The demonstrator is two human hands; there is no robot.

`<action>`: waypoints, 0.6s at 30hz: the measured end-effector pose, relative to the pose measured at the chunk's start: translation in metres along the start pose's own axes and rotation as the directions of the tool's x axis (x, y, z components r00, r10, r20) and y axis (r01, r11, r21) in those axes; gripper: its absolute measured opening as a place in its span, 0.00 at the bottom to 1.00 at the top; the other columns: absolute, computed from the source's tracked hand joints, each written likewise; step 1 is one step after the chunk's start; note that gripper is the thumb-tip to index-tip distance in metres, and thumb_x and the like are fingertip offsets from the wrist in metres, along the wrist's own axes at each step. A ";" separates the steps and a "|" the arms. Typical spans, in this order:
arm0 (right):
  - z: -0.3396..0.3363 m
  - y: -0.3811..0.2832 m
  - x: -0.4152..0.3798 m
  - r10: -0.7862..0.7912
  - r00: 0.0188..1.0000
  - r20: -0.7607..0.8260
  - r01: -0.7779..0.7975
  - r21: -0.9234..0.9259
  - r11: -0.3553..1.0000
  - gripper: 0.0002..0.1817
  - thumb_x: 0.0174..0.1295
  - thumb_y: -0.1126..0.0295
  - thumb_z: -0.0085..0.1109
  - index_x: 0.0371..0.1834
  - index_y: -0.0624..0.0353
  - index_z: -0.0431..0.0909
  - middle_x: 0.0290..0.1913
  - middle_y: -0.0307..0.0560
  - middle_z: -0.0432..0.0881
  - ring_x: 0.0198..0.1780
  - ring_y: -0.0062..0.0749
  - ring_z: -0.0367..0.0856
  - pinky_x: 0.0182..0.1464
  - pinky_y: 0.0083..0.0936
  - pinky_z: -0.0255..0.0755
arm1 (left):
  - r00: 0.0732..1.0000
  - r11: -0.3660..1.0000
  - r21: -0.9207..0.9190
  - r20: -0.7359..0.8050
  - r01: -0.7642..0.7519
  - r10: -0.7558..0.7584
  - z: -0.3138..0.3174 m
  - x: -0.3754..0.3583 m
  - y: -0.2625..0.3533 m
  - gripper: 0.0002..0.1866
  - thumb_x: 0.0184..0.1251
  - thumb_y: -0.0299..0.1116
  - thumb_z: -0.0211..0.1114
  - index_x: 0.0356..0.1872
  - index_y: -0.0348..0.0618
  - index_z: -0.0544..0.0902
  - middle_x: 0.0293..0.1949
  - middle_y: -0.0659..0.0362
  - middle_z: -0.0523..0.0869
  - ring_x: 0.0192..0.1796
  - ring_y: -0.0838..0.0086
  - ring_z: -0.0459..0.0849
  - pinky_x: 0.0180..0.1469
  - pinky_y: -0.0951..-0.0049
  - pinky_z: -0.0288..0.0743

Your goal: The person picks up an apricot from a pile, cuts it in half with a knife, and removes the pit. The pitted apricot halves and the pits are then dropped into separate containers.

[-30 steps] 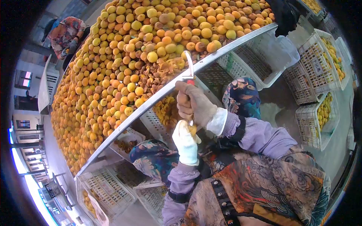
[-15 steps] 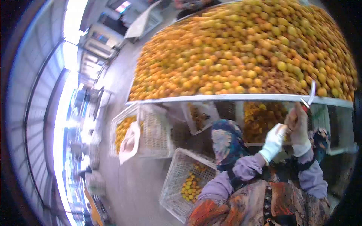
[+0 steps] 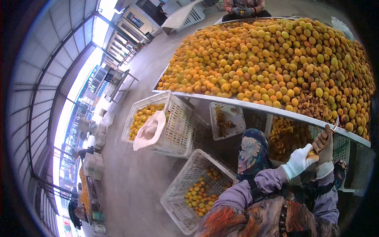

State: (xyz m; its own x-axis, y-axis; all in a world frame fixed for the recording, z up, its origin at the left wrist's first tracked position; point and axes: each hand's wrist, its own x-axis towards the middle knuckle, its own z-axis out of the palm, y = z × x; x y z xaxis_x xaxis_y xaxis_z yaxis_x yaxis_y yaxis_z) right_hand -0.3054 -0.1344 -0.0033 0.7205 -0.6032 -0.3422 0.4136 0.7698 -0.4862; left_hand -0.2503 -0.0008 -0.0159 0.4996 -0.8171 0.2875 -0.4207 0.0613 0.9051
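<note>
As the brown-gloved right hand [image 3: 323, 145] curls closed round a curved, silvery-bladed knife [image 3: 337, 123], seemingly angled outward for safety, the white-gloved left hand [image 3: 297, 162] pinches an orange piece of fruit [image 3: 312, 158] between thumb and curled fingers, close beside the right.

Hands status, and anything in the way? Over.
Left hand gripping apricot. Right hand holding curved knife. Metal table edge looks close to the knife.

Table rim [image 3: 237, 101] ahead, room above fruit pile [image 3: 260, 67]
</note>
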 end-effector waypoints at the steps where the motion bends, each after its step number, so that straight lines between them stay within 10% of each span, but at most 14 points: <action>1: -0.007 -0.002 0.005 0.036 0.999 0.039 -0.038 0.067 0.997 0.19 0.66 0.55 0.52 0.18 0.47 0.66 0.12 0.27 0.56 0.08 0.13 0.50 0.08 0.17 0.44 | 1.000 0.999 -0.053 0.027 -0.005 0.007 -0.002 0.001 0.005 0.20 0.63 0.49 0.60 0.38 0.41 0.69 0.27 0.47 0.80 0.34 0.49 0.80 0.32 0.62 0.72; 4: -0.017 -0.006 0.013 0.100 0.978 0.185 -0.124 0.123 0.985 0.20 0.66 0.55 0.52 0.17 0.48 0.67 0.12 0.28 0.56 0.08 0.14 0.49 0.08 0.17 0.45 | 0.997 0.997 -0.075 0.079 -0.009 0.015 -0.008 0.005 0.009 0.19 0.64 0.47 0.59 0.39 0.41 0.68 0.27 0.46 0.79 0.35 0.46 0.79 0.33 0.60 0.71; 7: -0.019 -0.006 0.017 0.037 0.999 -0.028 -0.033 0.136 0.990 0.18 0.67 0.56 0.51 0.20 0.50 0.70 0.13 0.28 0.57 0.09 0.14 0.49 0.09 0.17 0.44 | 0.993 0.999 -0.034 0.118 -0.009 0.013 -0.009 0.009 0.010 0.18 0.64 0.45 0.59 0.39 0.40 0.67 0.27 0.45 0.79 0.35 0.45 0.78 0.33 0.59 0.71; 9: -0.046 -0.009 0.030 0.084 0.896 0.436 -0.171 0.164 0.971 0.15 0.67 0.57 0.50 0.25 0.51 0.74 0.14 0.27 0.58 0.10 0.15 0.50 0.10 0.16 0.44 | 0.989 0.999 -0.037 0.148 -0.022 0.027 -0.011 0.007 0.014 0.18 0.65 0.45 0.58 0.42 0.41 0.67 0.29 0.45 0.78 0.37 0.45 0.78 0.34 0.59 0.70; 12: -0.001 -0.009 0.004 0.003 1.000 -0.002 -0.003 0.212 0.977 0.15 0.68 0.56 0.49 0.25 0.49 0.71 0.15 0.26 0.56 0.11 0.15 0.51 0.11 0.15 0.44 | 0.994 0.994 -0.068 0.074 -0.081 0.086 0.007 0.003 -0.008 0.19 0.65 0.44 0.58 0.47 0.42 0.66 0.32 0.44 0.78 0.39 0.45 0.78 0.35 0.59 0.71; 18: 0.046 -0.018 -0.007 -0.189 0.979 -0.079 0.194 0.056 0.979 0.17 0.67 0.54 0.49 0.22 0.46 0.65 0.14 0.28 0.54 0.11 0.16 0.51 0.10 0.17 0.49 | 0.992 0.952 -0.295 0.120 0.083 -0.049 0.000 0.014 0.007 0.20 0.69 0.44 0.54 0.52 0.41 0.65 0.30 0.55 0.75 0.31 0.67 0.76 0.33 0.71 0.69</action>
State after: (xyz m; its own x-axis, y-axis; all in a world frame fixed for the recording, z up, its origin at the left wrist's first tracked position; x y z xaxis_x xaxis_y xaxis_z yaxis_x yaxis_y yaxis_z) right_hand -0.2919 -0.1347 0.0448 0.5827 -0.7526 -0.3067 0.5760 0.6487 -0.4973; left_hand -0.2460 -0.0118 -0.0055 0.4255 -0.8818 0.2034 -0.1361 0.1598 0.9777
